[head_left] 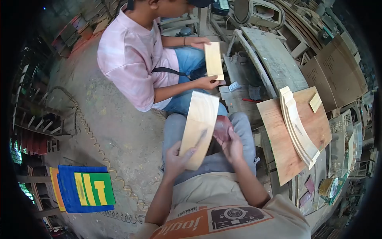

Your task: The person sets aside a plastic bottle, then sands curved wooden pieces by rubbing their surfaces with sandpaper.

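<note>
My left hand (177, 160) grips the lower left edge of a pale, slightly curved wooden board (202, 113), its thumb lying on the face. The board is tilted upright over my lap, and a dark grey streak marks its middle. In my right hand (231, 146), beside the board's right edge, is a reddish-brown sheet that looks like sandpaper (222, 126). The fingers are closed on its lower edge. Across from me, a seated person in a pink shirt (127, 59) holds another pale wooden board (213, 59) with both hands.
At right, curved wooden pieces (296, 123) and a small wooden block (315, 102) lie on a plywood sheet (274, 155). Behind stand a worn bench (274, 55) and cardboard (338, 71). A coiled hose (93, 139) crosses the floor at left, near painted panels (65, 191).
</note>
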`<action>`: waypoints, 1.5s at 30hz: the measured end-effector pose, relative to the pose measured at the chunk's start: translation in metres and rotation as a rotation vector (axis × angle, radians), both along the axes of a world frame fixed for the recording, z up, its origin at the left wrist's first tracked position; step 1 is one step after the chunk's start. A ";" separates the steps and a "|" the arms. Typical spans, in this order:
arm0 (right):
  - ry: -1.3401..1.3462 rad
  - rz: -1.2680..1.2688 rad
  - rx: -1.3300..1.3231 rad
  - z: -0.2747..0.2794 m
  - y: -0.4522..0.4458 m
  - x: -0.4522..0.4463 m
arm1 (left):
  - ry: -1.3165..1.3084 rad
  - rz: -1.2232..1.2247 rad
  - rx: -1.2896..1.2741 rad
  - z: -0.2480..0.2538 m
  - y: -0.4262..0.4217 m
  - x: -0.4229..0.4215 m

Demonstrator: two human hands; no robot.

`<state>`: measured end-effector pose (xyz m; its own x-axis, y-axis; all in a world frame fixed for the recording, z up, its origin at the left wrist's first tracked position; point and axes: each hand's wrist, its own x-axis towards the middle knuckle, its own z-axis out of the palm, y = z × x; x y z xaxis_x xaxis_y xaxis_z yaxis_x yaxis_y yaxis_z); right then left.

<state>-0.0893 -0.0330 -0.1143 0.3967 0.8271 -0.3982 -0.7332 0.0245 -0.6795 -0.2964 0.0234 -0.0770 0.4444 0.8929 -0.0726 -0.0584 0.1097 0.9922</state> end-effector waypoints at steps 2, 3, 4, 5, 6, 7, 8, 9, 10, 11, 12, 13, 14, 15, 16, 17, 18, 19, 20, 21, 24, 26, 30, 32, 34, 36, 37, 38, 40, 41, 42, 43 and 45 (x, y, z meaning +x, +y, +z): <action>-0.011 -0.261 0.065 0.049 -0.014 -0.031 | -0.105 -0.046 -0.102 0.009 -0.020 0.032; -0.006 -0.274 0.062 0.048 -0.021 -0.033 | -0.175 -0.063 -0.023 0.008 -0.029 0.048; -0.313 -0.337 0.000 0.047 -0.029 -0.035 | -0.242 -0.083 0.053 0.007 -0.040 0.061; -0.619 -0.395 -0.067 0.047 -0.036 -0.037 | -0.233 -0.102 0.048 0.005 -0.051 0.073; -0.611 -0.415 -0.073 0.050 -0.039 -0.034 | -0.301 -0.127 0.003 0.002 -0.062 0.083; -0.747 -0.413 -0.138 0.055 -0.040 -0.027 | -0.370 -0.149 -0.043 0.002 -0.068 0.088; -0.884 -0.404 -0.204 0.059 -0.040 -0.019 | -0.365 -0.162 -0.045 0.004 -0.072 0.088; -0.892 -0.524 -0.102 0.057 -0.037 -0.011 | -0.419 -0.191 -0.042 0.010 -0.074 0.087; -0.888 -0.528 -0.098 0.055 -0.038 0.003 | -0.475 -0.214 -0.038 0.013 -0.074 0.086; -1.036 -0.467 -0.056 0.053 -0.043 0.021 | -0.464 -0.305 -0.032 0.012 -0.063 0.070; -1.180 -0.401 -0.013 0.051 -0.049 0.037 | -0.458 -0.301 -0.030 0.014 -0.054 0.056; -1.222 -0.325 0.019 0.052 -0.053 0.051 | -0.755 -0.329 -0.311 0.017 -0.046 0.044; -1.261 -0.250 0.051 0.052 -0.056 0.061 | -1.048 -0.348 -0.597 0.022 -0.039 0.032; -1.135 -0.209 0.110 0.047 -0.057 0.065 | -1.040 -0.344 -0.593 0.038 -0.024 0.024; -1.125 -0.210 0.115 0.046 -0.057 0.071 | -0.872 -0.513 -0.583 0.064 -0.006 0.020; -1.210 -0.104 0.168 0.047 -0.055 0.076 | -0.696 -0.676 -0.573 0.079 0.003 0.017; -1.291 0.002 0.219 0.048 -0.053 0.077 | -0.683 -0.675 -0.576 0.079 0.001 0.015; -1.345 0.004 0.216 0.048 -0.048 0.076 | -0.434 -0.574 -0.495 0.079 -0.005 0.013; -1.338 0.001 0.216 0.045 -0.043 0.075 | -0.192 -0.471 -0.410 0.078 -0.012 0.013; -1.271 -0.009 0.192 0.040 -0.039 0.076 | -0.239 -0.321 -0.442 0.076 -0.023 0.020; -1.186 -0.050 0.123 0.024 -0.031 0.075 | -0.149 -0.356 -0.433 0.048 -0.037 0.018; -1.216 -0.076 0.097 0.017 -0.034 0.074 | -0.112 -0.359 -0.484 0.043 -0.041 0.020; -1.516 -0.279 -0.005 0.012 -0.037 0.071 | -0.103 -0.305 -0.538 0.032 -0.052 0.036; -1.653 -0.301 0.043 0.016 -0.045 0.080 | -0.081 -0.229 -0.552 0.033 -0.054 0.037; -1.323 -0.427 -0.154 0.010 -0.061 0.078 | -0.091 -0.138 -0.566 0.046 -0.054 0.036; -1.300 -0.383 -0.177 0.023 -0.070 0.068 | -0.087 -0.143 -0.549 0.054 -0.052 0.028; -1.337 -0.240 -0.157 0.015 -0.073 0.065 | -0.078 -0.147 -0.531 0.058 -0.052 0.026; -1.368 -0.098 -0.138 0.006 -0.077 0.061 | -0.077 -0.155 -0.534 0.063 -0.054 0.026; -1.114 0.123 -0.299 -0.009 -0.082 0.056 | -0.100 -0.154 -0.462 0.071 -0.055 0.027; -1.026 0.163 -0.331 -0.002 -0.077 0.054 | -0.097 -0.155 -0.456 0.071 -0.053 0.028; -0.937 0.207 -0.360 0.001 -0.073 0.052 | -0.060 -0.148 -0.442 0.070 -0.052 0.029; -1.001 0.162 -0.315 -0.016 -0.073 0.058 | -0.022 -0.139 -0.428 0.070 -0.051 0.030; -1.021 0.182 -0.371 -0.009 -0.069 0.062 | 0.002 -0.162 -0.395 0.066 -0.051 0.031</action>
